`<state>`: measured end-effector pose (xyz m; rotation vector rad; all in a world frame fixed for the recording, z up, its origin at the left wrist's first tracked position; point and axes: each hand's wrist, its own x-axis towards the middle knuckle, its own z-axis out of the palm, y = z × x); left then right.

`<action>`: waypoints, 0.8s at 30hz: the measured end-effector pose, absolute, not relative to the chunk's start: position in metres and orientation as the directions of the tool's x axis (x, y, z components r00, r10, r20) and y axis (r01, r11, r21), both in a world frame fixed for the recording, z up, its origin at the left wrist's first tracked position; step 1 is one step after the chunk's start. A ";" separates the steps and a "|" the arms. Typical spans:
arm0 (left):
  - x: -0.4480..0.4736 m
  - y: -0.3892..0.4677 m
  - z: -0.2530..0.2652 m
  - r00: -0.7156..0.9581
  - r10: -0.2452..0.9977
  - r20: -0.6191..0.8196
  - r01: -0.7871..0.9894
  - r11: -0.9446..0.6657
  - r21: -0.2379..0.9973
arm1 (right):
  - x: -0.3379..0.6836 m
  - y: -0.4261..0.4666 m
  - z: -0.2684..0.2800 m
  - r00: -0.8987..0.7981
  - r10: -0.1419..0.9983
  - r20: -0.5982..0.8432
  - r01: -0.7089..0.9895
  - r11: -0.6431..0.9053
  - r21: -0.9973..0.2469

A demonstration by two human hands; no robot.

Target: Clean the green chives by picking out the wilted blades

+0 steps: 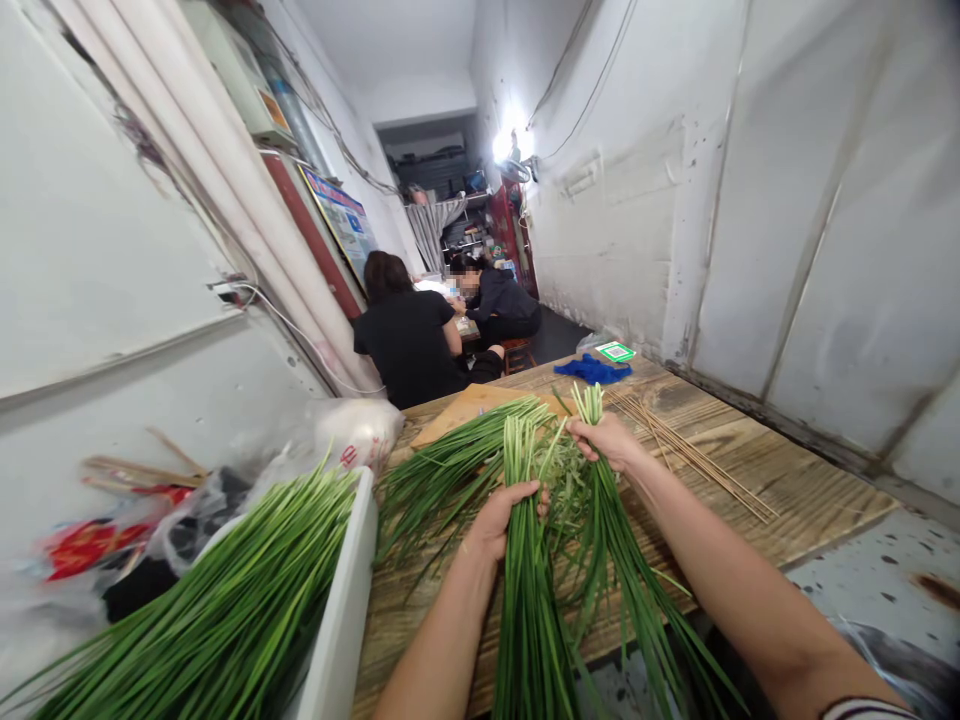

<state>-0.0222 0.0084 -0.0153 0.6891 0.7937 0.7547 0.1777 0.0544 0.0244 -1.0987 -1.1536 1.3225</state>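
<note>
My left hand (510, 515) is closed around a bunch of garlic chives (529, 580), pale stem ends up and green leaves hanging down over the table's near edge. To its right, my right hand (604, 440) grips a second bunch of chives (619, 560) just below its pale ends. A single pale stalk (553, 445) slants between the two hands; I cannot tell which hand has it. Behind the left bunch, a pile of chives (457, 445) lies on the wooden table (697, 480). Loose trimmings (566, 490) are heaped between and behind the hands.
At left stands a white foam box (349, 580) full of chives (225, 580), with plastic bags (360, 430) behind it. Thin sticks (705, 460), a blue cloth (592, 370) and a green code card (616, 351) lie on the table. Two people (409, 335) sit beyond.
</note>
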 end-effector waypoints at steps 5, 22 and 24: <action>-0.025 0.010 -0.016 0.581 0.744 -0.332 -0.370 0.604 0.706 | 0.175 0.050 0.028 -0.062 0.996 -0.065 -0.053 -0.068 -0.996; -0.028 0.009 -0.005 0.618 0.728 -0.296 -0.489 0.651 0.581 | 0.180 0.052 0.025 -0.041 0.994 -0.101 -0.009 -0.102 -0.995; -0.028 0.009 -0.004 0.605 0.736 -0.305 -0.480 0.642 0.598 | 0.180 0.052 0.024 -0.075 0.990 -0.116 -0.025 -0.118 -0.993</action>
